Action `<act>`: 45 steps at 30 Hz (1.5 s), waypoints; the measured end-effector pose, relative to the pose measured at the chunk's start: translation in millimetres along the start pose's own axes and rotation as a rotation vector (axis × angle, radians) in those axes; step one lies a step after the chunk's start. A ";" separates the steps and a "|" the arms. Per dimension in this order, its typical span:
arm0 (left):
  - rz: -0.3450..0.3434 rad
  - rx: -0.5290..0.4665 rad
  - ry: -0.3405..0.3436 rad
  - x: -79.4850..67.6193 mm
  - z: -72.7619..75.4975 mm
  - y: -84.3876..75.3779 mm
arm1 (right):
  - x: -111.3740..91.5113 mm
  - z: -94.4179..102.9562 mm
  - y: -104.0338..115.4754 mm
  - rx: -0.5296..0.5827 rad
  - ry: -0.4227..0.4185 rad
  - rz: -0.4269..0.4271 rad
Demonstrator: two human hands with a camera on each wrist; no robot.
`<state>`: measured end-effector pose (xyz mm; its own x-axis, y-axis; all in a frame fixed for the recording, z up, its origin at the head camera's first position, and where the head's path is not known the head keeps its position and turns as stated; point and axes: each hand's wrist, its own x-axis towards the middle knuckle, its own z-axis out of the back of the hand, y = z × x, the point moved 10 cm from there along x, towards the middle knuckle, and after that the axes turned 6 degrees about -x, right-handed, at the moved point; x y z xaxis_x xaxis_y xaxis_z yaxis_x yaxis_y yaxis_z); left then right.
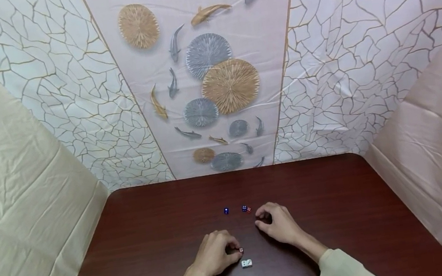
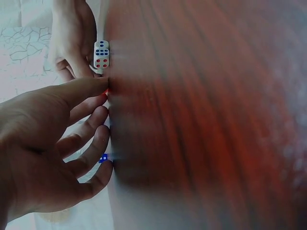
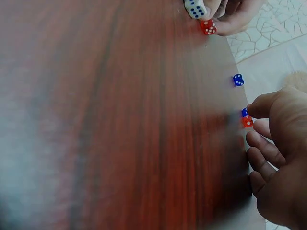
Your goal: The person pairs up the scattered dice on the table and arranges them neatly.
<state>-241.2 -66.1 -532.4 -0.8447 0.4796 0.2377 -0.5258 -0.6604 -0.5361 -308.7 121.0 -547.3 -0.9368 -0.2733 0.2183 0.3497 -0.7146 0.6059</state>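
My left hand [image 1: 216, 253] pinches a small red die [image 1: 241, 250] between thumb and forefinger, low over the table. The right wrist view shows this red die [image 3: 208, 27] at the fingertips; in the left wrist view it is mostly hidden behind the thumb. Two white dice [image 1: 246, 263] stand side by side just in front of the left hand. My right hand [image 1: 277, 224] rests on the table with its fingers loosely bent and holds nothing. Left of its fingertips, a second red die [image 1: 249, 210] sits against a blue die [image 1: 244, 208].
Another blue die [image 1: 226, 211] stands apart, further left on the dark red wooden table [image 1: 163, 212]. Behind the table's far edge hangs a patterned cloth [image 1: 223, 156], and plain beige cloth [image 1: 428, 137] slopes along both sides.
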 end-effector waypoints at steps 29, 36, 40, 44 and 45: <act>0.001 0.008 -0.001 0.3 0.2 0.9 | 33.6 -11.6 -3.7 -0.090 -0.057 -0.007; -0.006 0.011 -0.002 -0.1 0.7 -0.3 | 34.9 -13.5 -4.8 -0.102 -0.067 -0.018; -0.006 0.013 -0.007 0.1 1.1 -0.9 | 35.2 -13.2 -4.2 -0.100 -0.073 -0.020; -0.007 0.016 -0.012 0.5 1.4 -1.6 | 35.5 -13.3 -5.0 -0.107 -0.070 -0.027; -0.008 0.016 -0.014 0.6 1.6 -1.8 | 35.4 -13.3 -5.2 -0.110 -0.070 -0.029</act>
<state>-240.9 -65.6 -530.0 -0.8417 0.4769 0.2533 -0.5340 -0.6655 -0.5215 -343.5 106.5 -553.0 -0.9435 -0.2089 0.2573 0.3181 -0.7887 0.5260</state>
